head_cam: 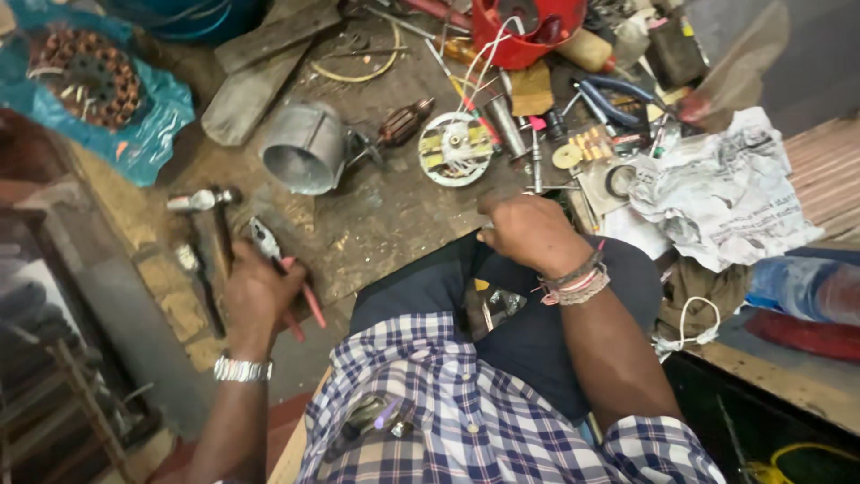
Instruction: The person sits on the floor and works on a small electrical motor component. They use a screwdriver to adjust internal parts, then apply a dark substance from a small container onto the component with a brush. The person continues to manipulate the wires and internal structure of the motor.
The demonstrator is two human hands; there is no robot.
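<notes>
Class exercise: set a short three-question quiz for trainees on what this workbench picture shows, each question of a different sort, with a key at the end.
1. True or false: the left hand holds red-handled pliers.
2. Which lies nearest the left hand on the bench? A) the hammer B) the crumpled newspaper C) the red plastic tub
3. Fill in: the grey metal motor housing lies on its ____, its open mouth facing the camera.

Key
1. True. The grip closes on the handles and the jaws point up, away from the body.
2. A. The hammer lies just above that hand, while the right hand rests near the knee.
3. Side.
</notes>
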